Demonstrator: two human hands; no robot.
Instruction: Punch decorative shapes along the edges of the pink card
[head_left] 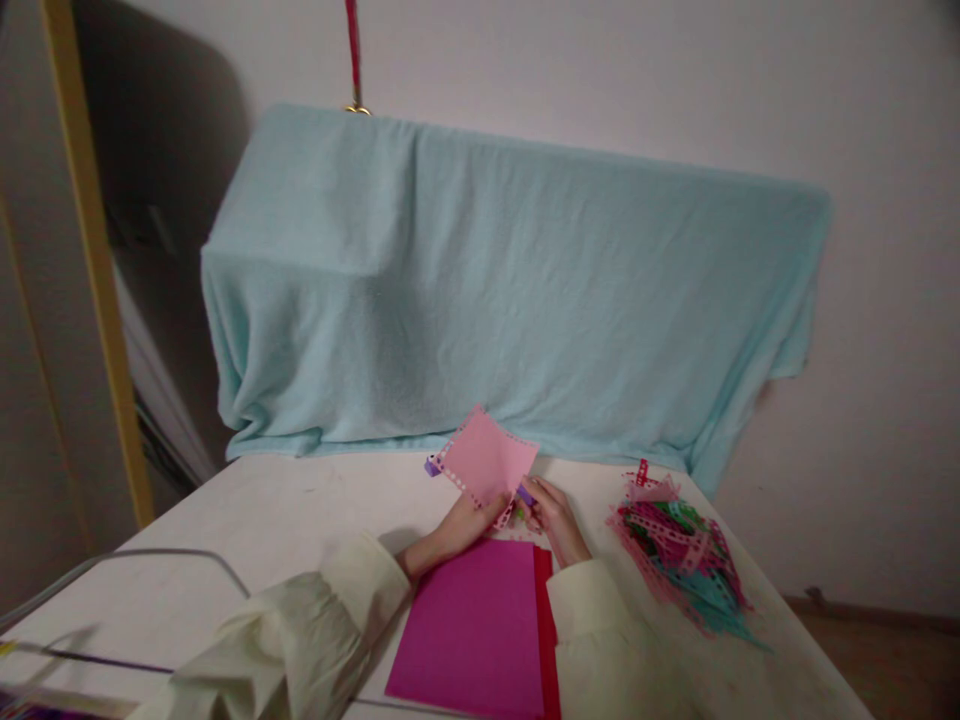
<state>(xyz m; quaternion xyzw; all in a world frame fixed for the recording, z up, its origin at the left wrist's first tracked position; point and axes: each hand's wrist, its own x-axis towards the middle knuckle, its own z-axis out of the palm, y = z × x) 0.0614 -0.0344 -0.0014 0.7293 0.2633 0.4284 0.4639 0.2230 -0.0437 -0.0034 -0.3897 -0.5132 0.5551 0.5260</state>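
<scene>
White bench (300, 520), heap of punched strips (679, 565) at three o'clock — both hands, left hand (469, 520) and right hand (551, 515), pinch a pink card (491, 460), edges partly punched; magenta sheets (480, 625) untouched.

My two hands hold a pink sheet of paper above a white table.

My left hand (461, 522) grips the lower edge of the pink paper (489, 462), which has punched holes along its borders, while my right hand (553, 515) closes on a purple tool (525, 493) at the sheet's corner. A magenta sheet (472, 625) lies over a red one (546, 640) on the table (285, 510) between my sleeves. A heap of coloured paper strips (679, 560) sits to the right. A pale blue blanket (510, 300) drapes something behind.
</scene>
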